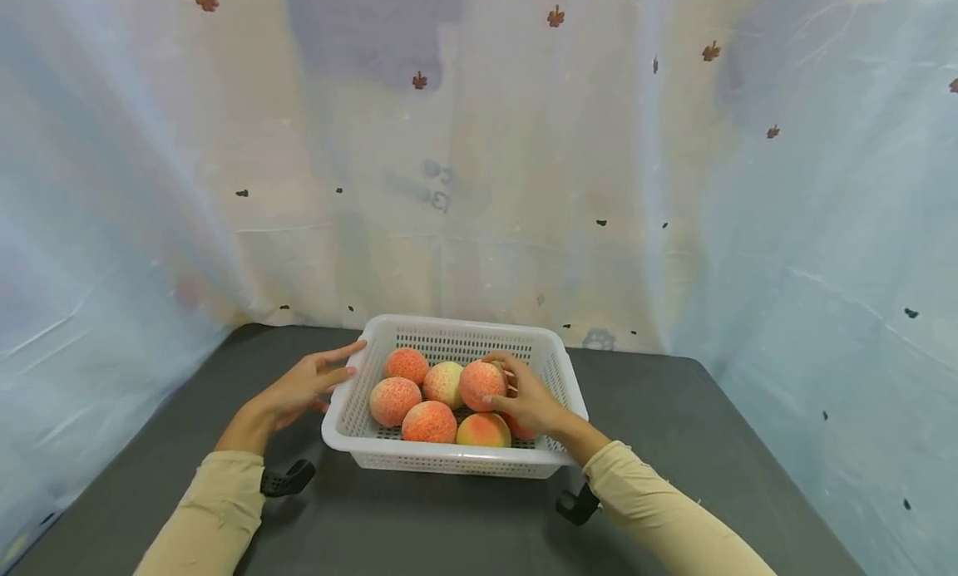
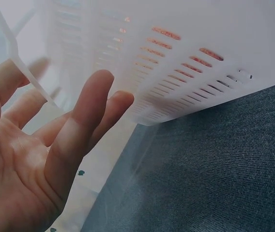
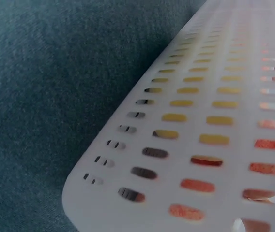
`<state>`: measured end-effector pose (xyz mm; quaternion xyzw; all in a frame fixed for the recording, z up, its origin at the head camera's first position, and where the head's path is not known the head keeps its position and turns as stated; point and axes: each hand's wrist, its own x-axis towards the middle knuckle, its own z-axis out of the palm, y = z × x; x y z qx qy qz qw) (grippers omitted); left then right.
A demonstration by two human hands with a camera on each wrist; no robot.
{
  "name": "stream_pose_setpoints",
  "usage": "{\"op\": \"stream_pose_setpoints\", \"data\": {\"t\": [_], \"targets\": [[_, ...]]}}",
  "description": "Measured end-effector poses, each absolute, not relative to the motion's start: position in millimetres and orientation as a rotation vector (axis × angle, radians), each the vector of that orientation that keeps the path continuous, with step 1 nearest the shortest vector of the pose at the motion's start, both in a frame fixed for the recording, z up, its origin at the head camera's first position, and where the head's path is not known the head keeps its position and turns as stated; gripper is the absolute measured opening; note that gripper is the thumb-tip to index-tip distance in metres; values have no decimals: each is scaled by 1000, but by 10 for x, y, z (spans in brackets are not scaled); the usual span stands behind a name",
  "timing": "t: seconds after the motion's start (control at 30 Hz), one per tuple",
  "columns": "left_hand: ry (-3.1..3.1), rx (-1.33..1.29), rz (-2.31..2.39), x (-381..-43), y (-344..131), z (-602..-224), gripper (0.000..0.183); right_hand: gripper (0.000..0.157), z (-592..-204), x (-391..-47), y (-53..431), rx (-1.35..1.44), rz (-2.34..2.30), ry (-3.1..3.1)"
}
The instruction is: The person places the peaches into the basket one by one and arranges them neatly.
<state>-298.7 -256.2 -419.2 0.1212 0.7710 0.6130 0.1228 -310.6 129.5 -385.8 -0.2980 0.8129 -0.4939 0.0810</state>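
Note:
A white slotted plastic basket (image 1: 479, 447) on the dark table holds several peaches, mostly pink-red and speckled, such as the peach (image 1: 394, 401) at the left. My right hand (image 1: 530, 397) grips a pink-red peach (image 1: 481, 385) from its right side, raised over the others. Below it a yellow-orange peach (image 1: 483, 430) lies by the front wall. At the left rim is my left hand (image 1: 299, 385), its extended fingers resting at the edge. In the left wrist view, fingers (image 2: 91, 101) of that hand spread beside the outer wall. The right hand is out of sight in the right wrist view.
The dark grey table (image 1: 449, 526) reaches a light plastic-like sheet (image 1: 479, 185) with leaf prints at the back and sides. Each wrist carries a black strap mount, like the left mount (image 1: 288, 479). The right forearm crosses the basket's front right corner.

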Motion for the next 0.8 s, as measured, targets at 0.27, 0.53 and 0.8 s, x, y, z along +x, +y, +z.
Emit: {"op": "stream_pose_setpoints", "data": {"t": [0.27,0.53,0.8], "targets": [[2236,338,1800,-2986,-2549,-4163,70,60,-3845,-3110,1283,-982,-1383,2467],[2231,345,1800,-2980,-2557,-4183,70,60,-3864,-3107,1299,-1032,-1407,2396],[2226,356,1799,-2963,-2528,-4163,69,58,-3848,-3120,1318,-934,-1423,2411]]}}
